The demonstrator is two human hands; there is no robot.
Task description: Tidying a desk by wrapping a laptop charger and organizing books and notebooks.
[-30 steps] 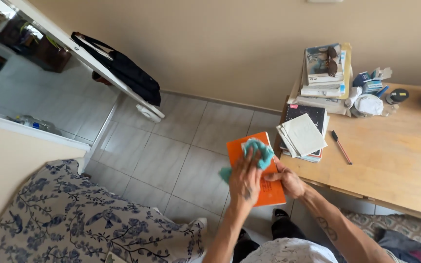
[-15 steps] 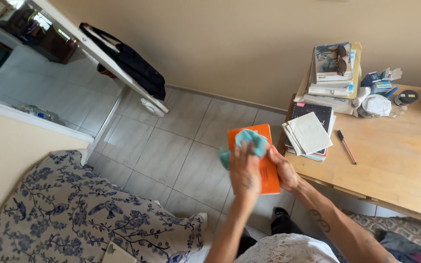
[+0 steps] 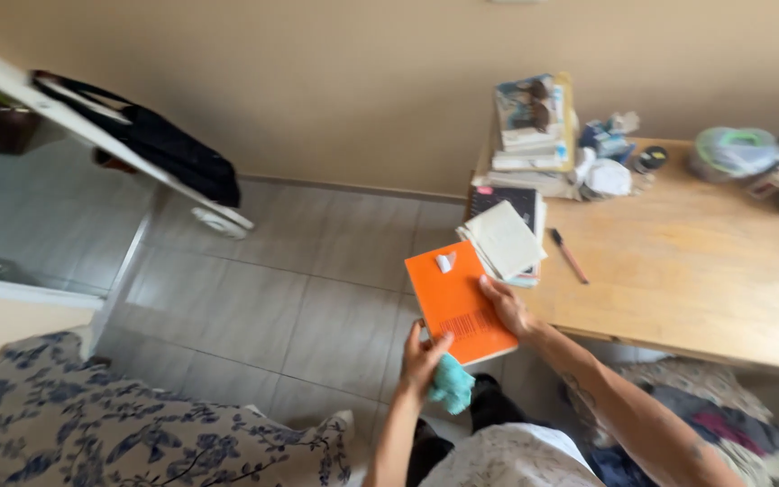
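An orange book [image 3: 458, 302] with a white sticker and a barcode on its cover is held over the tiled floor, beside the wooden desk. My right hand [image 3: 507, 307] grips its right edge. My left hand [image 3: 424, 356] is at the book's lower left corner, thumb on the cover, with a teal cloth [image 3: 451, 383] bunched under its fingers.
The wooden desk [image 3: 678, 271] at the right carries a stack of notebooks and white papers [image 3: 505, 240], a pen [image 3: 569, 256], a taller pile of books [image 3: 530, 126] and small containers. A black bag [image 3: 151, 144] hangs on a white door. Floral bedding [image 3: 119, 424] lies at lower left.
The teal cloth has come off the cover: my left hand slid it down to the book's lower corner. The cover now shows a sticker and barcode. The view has shifted right.
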